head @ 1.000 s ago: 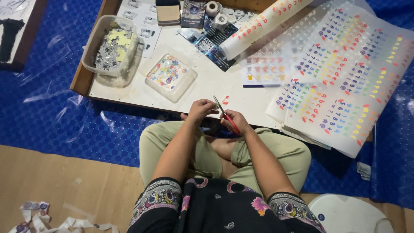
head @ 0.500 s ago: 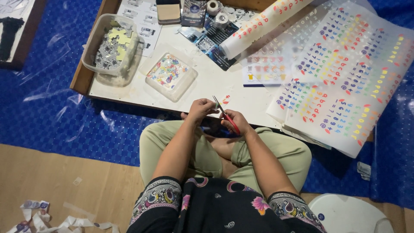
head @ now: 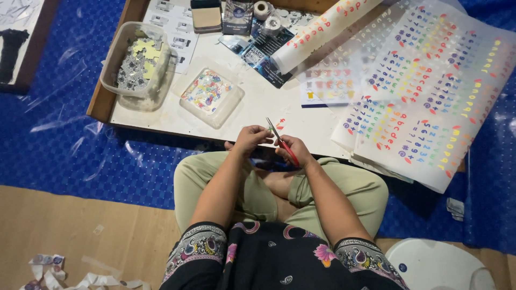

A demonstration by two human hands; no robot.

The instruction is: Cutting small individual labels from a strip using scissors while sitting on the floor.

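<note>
Cutting small stickers at the board's near edge.

The right hand (head: 294, 150) grips red-handled scissors (head: 280, 142), blades pointing up and away over the white board (head: 258, 107). The left hand (head: 248, 140) is pinched shut, just beside the blades, on a piece too small to make out. To cut well, probably keep that piece taut, fingertips clear of the blades, and turn the piece, not the scissors. Printed sheets (head: 430, 91) lie to the right.
</note>
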